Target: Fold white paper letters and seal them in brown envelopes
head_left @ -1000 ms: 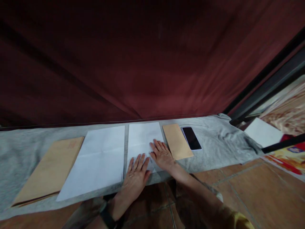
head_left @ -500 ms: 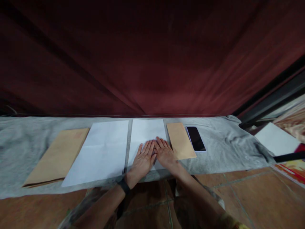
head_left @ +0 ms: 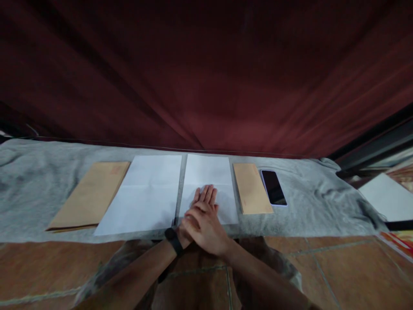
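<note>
My left hand (head_left: 205,194) points away from me over a creased white sheet of paper (head_left: 209,168), its fingers stretched out. A dark band (head_left: 174,241) circles that wrist. Across it lies my right hand (head_left: 206,229), back up, covering the left palm area and part of the fingers. No object shows in either hand. To the left is a larger creased white sheet (head_left: 148,185). Right of the hands lies a small tan envelope (head_left: 253,189).
A phone (head_left: 273,188) with a dark screen lies right of the envelope. Large brown envelopes (head_left: 92,193) are stacked at far left. Everything rests on a grey cloth (head_left: 309,193). A dark red curtain (head_left: 206,86) hangs behind; floor tiles (head_left: 322,262) show below.
Earlier my hands lay side by side, flat on the smaller sheet. Now my right hand has moved left onto my left hand, nearer my body. The view has shifted slightly.
</note>
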Motion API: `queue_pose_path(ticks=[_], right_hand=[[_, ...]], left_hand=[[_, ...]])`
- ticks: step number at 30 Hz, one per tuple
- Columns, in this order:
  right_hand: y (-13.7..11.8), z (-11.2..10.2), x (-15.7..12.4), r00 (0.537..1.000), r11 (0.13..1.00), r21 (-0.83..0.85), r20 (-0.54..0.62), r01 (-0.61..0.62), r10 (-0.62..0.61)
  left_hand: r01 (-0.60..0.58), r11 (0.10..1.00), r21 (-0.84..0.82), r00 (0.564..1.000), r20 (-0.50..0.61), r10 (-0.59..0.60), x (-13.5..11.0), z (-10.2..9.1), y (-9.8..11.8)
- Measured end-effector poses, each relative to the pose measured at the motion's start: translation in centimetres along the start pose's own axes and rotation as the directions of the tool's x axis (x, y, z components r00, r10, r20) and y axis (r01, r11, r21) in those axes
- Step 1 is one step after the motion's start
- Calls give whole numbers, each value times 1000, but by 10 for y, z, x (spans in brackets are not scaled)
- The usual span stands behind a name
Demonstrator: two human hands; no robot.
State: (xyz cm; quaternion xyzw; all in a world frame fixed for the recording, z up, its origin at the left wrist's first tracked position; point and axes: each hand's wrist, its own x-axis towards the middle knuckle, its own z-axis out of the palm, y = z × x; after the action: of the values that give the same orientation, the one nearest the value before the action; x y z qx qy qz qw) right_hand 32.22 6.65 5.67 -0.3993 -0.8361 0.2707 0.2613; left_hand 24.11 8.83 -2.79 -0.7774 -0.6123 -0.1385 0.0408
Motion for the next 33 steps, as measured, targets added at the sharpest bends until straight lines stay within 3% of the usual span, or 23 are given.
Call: queue_pose_path(ticks=[7, 18, 21, 28, 33], right_hand=[[-41, 26, -13, 999, 997, -79, 43, 5, -2], [-51, 26, -26, 997, 993, -102, 42, -55, 60], [-52, 25, -30, 994, 994, -97, 91, -49, 58], [-59, 28, -54, 985, 989, 74, 129, -128, 118], [-57, 47, -75, 989, 960, 238, 33, -151, 147]], left_hand=[[-29, 1000, -6, 999, 35, 30, 4, -6, 2], [-21, 995, -93, 999, 42, 25, 7, -12, 3], [-33, 994, -101, 998, 50, 38, 8, -14, 3], [-196, 968, -155, 975, 70, 209, 13, -14, -21], [-205, 955, -214, 970, 84, 227, 15, -18, -27]])
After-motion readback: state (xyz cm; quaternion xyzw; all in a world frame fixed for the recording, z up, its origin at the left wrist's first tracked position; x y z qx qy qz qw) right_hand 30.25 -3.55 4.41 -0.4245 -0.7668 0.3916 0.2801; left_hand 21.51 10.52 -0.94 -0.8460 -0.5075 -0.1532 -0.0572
